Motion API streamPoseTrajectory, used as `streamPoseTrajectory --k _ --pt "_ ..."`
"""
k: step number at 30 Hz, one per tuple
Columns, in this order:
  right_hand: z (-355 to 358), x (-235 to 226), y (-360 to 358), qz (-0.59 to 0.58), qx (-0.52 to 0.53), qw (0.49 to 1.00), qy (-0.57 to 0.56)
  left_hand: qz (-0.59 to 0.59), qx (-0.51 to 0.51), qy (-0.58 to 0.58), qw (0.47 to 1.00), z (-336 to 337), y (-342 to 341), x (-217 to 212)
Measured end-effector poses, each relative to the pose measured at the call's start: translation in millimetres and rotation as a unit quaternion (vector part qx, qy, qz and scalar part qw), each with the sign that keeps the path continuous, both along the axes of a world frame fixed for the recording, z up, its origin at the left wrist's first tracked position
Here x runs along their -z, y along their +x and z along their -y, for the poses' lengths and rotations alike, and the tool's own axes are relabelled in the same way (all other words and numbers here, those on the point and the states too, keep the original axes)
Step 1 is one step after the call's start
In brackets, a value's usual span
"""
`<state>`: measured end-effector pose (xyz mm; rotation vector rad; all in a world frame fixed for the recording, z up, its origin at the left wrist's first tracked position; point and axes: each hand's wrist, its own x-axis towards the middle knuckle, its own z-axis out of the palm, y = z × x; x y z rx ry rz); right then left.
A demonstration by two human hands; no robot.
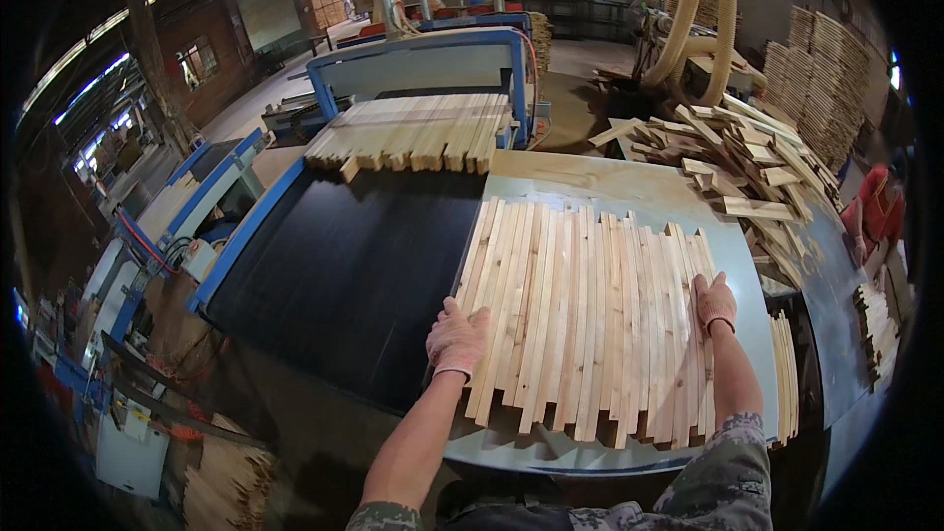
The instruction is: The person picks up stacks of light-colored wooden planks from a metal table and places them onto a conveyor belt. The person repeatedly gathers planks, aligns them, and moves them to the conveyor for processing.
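A side-by-side row of pale wooden strips lies on a light metal table before me, their near ends uneven. My left hand, in a pinkish work glove, holds the row's left edge, its thumb toward the strips. At the opposite edge, my right hand, gloved too, has its fingers bent against the outermost strip. The row is held between both hands. Left of the table runs a black conveyor belt. Another batch of wooden strips sits at its far end, by the blue-framed machine.
Loose wood offcuts are heaped at the far right, below beige ducts. Behind them stand tall stacks of boards. A person in red is at the right edge. Other blue machinery stands at left.
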<state>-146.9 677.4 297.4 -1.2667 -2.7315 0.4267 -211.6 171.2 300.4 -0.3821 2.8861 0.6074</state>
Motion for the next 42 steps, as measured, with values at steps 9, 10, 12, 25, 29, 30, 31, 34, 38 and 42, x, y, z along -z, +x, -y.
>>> streamPoseTrajectory --k 9,10,12,25,29,30,31,34,38,42 --pt "-19.5 21.6 -3.9 -0.013 -0.019 1.0 0.02 -0.005 0.004 0.008 1.0 0.3 1.5 7.8" --pt "-44.4 39.1 -2.0 -0.009 -0.034 0.998 0.044 -0.007 0.013 0.013 1.0 -4.4 1.3 5.6" --pt "-38.9 45.8 -6.4 -0.03 -0.028 0.999 0.028 0.016 0.016 0.023 0.999 0.0 0.6 -2.5" --pt "-106.0 87.8 48.4 -0.12 0.084 0.968 -0.204 0.029 0.06 0.171 0.983 27.0 3.3 -5.1" --pt "-80.9 79.0 37.8 -0.112 0.076 0.978 -0.156 0.024 0.063 0.204 0.977 24.7 -5.3 2.1" --pt "-91.2 89.2 40.7 -0.11 0.081 0.982 -0.131 0.018 0.079 0.217 0.973 25.6 -8.5 0.8" --pt "-91.2 85.0 42.2 -0.118 0.089 0.979 -0.137 0.012 0.095 0.229 0.969 26.5 -11.5 -0.9" --pt "-77.8 70.8 49.9 -0.095 0.122 0.975 -0.159 0.051 0.088 0.236 0.966 37.0 -17.1 -31.7" --pt "-50.6 66.8 46.5 -0.123 0.042 0.969 -0.209 0.018 0.064 0.225 0.972 57.5 -31.2 -23.1" --pt "70.3 54.3 15.0 -0.142 -0.008 0.962 -0.234 -0.028 0.042 0.176 0.983 144.9 -60.2 -13.7"
